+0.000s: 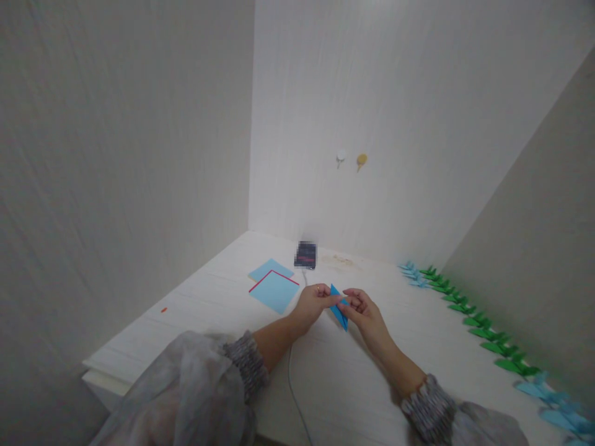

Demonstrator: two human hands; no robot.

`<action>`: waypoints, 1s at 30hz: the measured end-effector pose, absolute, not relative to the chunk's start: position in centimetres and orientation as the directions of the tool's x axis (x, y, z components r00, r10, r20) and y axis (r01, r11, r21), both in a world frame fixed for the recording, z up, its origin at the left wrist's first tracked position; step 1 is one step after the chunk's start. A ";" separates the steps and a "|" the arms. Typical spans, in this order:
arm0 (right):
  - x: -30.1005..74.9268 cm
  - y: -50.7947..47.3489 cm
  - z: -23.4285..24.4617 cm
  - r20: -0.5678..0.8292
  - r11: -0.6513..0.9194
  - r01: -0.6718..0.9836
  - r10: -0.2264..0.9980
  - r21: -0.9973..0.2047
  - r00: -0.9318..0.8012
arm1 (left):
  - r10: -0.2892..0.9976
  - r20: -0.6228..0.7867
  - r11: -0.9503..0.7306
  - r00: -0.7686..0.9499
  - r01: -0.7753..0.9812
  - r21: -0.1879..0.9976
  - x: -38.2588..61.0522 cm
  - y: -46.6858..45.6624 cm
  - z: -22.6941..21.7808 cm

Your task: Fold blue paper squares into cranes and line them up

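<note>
A small piece of folded blue paper [339, 316], long and pointed at both ends, is held above the white table between both hands. My left hand [312, 306] pinches it from the left, thumb on top, with a ring on one finger. My right hand [367, 316] grips its right side between thumb and curled fingers. Left of my hands lie flat light-blue paper squares [275, 293], with a red edge showing between them.
A phone [305, 255] stands near the back wall, its white cable [294, 387] running toward me. Along the right wall sit rows of folded green paper figures [483, 331] and light-blue ones [539, 389]. Two hooks [361, 160] hang on the wall. A small orange scrap [163, 310] lies left.
</note>
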State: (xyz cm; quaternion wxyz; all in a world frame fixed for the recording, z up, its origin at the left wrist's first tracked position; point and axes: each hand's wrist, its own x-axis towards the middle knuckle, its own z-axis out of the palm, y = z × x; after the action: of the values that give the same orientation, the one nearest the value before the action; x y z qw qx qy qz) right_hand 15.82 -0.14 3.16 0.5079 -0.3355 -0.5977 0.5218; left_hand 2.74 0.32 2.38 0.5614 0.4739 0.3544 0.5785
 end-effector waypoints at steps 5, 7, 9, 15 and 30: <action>15.7 -0.4 3.5 0.198 0.193 -0.045 0.937 -0.980 -0.287 | 0.988 0.138 -0.111 0.063 -0.325 0.939 2.7 0.1 2.7; 15.9 -0.3 3.4 0.179 0.172 -0.047 0.941 -0.984 -0.287 | 0.987 0.140 -0.102 0.078 -0.367 0.925 2.7 0.0 3.0; 16.2 -0.2 3.2 0.166 0.149 -0.078 0.938 -0.986 -0.303 | 0.984 0.149 -0.094 0.100 -0.416 0.904 2.6 -0.1 3.3; 16.6 -0.9 3.8 0.093 -0.005 -0.230 0.906 -0.973 -0.413 | 0.947 0.170 -0.002 0.273 -0.522 0.853 2.1 -0.3 3.7; 16.8 -1.3 4.0 0.143 0.023 -0.257 0.876 -0.966 -0.461 | 0.936 0.196 -0.003 0.294 -0.550 0.835 2.0 -0.6 3.9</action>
State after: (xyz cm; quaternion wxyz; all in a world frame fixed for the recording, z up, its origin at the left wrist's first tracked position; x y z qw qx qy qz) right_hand 16.78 -1.26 3.97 0.4407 -0.2748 -0.5634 0.6426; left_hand 1.96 -0.57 3.87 0.6717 0.4424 0.2180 0.5529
